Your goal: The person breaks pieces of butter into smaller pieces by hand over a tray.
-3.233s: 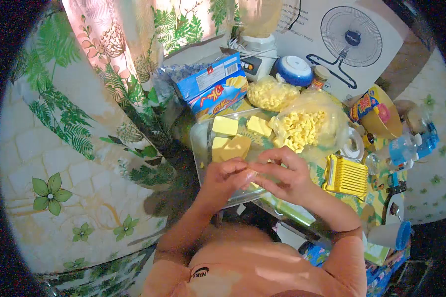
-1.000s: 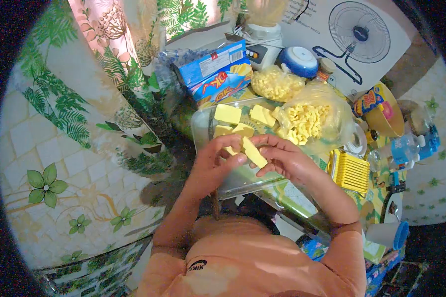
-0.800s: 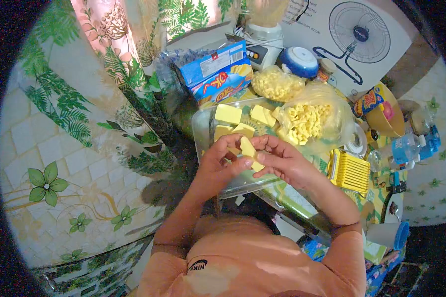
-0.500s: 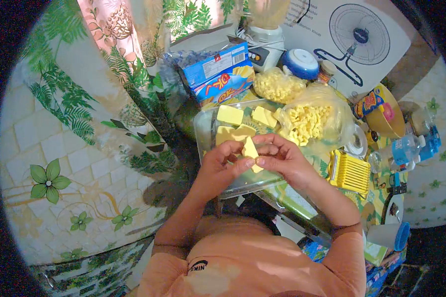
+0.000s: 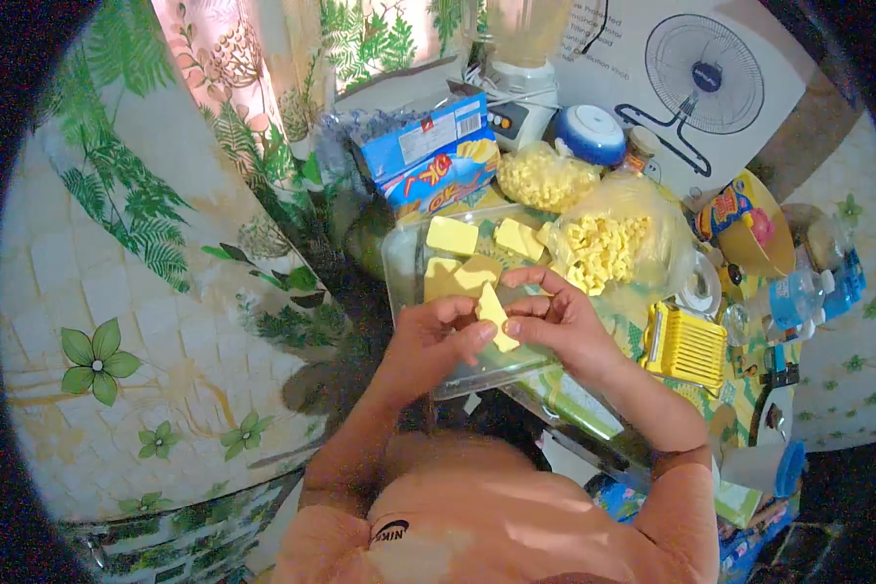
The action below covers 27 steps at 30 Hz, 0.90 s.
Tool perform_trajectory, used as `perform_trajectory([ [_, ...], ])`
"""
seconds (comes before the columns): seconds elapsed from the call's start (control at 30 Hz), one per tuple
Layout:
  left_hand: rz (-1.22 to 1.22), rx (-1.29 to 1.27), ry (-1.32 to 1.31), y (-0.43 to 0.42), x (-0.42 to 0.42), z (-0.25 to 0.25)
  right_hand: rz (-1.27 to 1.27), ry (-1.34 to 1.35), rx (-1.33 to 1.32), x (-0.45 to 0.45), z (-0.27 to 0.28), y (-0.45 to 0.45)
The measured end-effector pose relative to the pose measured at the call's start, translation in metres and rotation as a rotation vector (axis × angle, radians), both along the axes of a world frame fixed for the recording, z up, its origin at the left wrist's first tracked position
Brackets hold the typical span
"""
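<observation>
Between my two hands is a yellow piece (image 5: 494,316), thin and narrow at its top. My left hand (image 5: 436,343) pinches it from the left with thumb and fingers. From the right, my right hand (image 5: 557,316) grips the same piece, its thumb against the lower part. Beneath and behind them is a clear tray (image 5: 396,268) with pale yellow blocks (image 5: 452,236) in it. To the right of the tray, an open plastic bag (image 5: 603,248) holds small yellow pieces. A yellow slicer (image 5: 685,347) with parallel slots lies right of my right hand.
Behind the tray stand a blue box (image 5: 433,161), a blender (image 5: 521,102) and a blue bowl (image 5: 591,134). A second bag of yellow pieces (image 5: 547,177) lies beside them. At the right are a tan tub (image 5: 769,234), plastic bottles (image 5: 798,295) and a roll of tape (image 5: 699,285).
Earlier my hands were together over the tray with little of the piece visible. The yellow piece has since turned more upright between my fingers, and both hands now sit slightly lower in view.
</observation>
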<state>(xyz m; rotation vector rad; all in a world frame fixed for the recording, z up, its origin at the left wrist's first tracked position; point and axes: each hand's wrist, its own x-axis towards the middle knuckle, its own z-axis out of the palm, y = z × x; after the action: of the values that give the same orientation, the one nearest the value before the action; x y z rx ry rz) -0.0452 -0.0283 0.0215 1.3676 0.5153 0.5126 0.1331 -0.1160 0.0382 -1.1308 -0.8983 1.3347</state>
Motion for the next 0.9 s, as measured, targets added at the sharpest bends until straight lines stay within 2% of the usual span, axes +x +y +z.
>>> perform_trajectory([
  [0.33, 0.016, -0.035, -0.120, -0.003, 0.003, -0.006, 0.019, -0.026, 0.052, -0.002, 0.001, 0.000],
  [0.9, -0.066, -0.134, -0.122, -0.001, 0.002, -0.002, 0.062, 0.077, 0.012, 0.003, -0.007, 0.002],
])
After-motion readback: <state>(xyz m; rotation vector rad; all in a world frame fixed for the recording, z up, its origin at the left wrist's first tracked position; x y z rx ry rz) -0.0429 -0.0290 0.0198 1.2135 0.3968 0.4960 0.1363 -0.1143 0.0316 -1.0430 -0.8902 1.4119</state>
